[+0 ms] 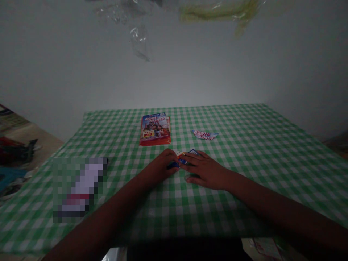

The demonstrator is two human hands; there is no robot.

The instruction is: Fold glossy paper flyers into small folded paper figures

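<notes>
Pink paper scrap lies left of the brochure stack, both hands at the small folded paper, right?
No, the side is wrong: the pink paper scrap lies right of the brochure stack, as the head view shows. The left hand and right hand are at the small folded paper.

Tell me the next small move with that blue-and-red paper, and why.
Probably lift the right hand slightly: it and the left hand nearly cover the small paper, so how it lies is hard to see.
</notes>
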